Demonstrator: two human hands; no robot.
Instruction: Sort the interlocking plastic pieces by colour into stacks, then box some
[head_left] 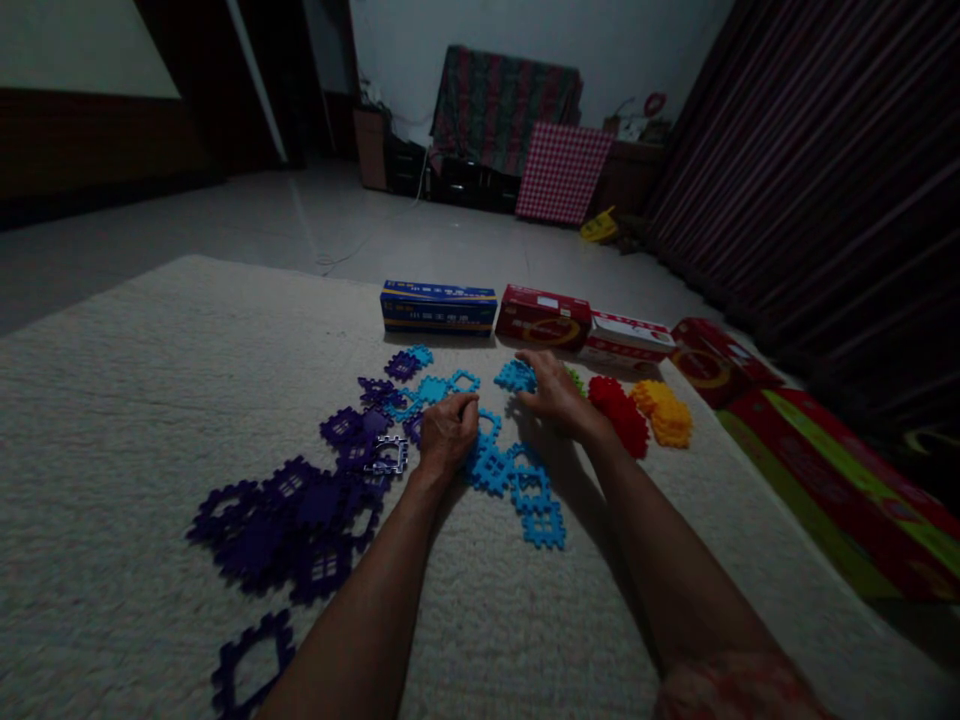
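Note:
Light-blue interlocking building tiles [491, 468] with notched edges lie around my left hand [448, 435]. Its fingers are curled closed, and whatever they may hold is hidden. Farther forward, my right hand [556, 392] has its thumb and fingers at the edge of a small stack of light-blue tiles [514, 376], gripping it. More light-blue tiles [433, 389] lie beyond my left hand. To the left spreads a loose heap of dark purple tiles [315, 500], some solid and some with window openings. A pale, whitish-looking tile frame [391, 455] lies by its right edge.
Right of my right hand are piles of red tiles [619, 412] and yellow tiles [664, 412], with a bit of green tile [575, 379] behind it. A blue box [439, 310], red box [543, 318] and white-and-red box [628, 338] line the far side of the mat [165, 400].

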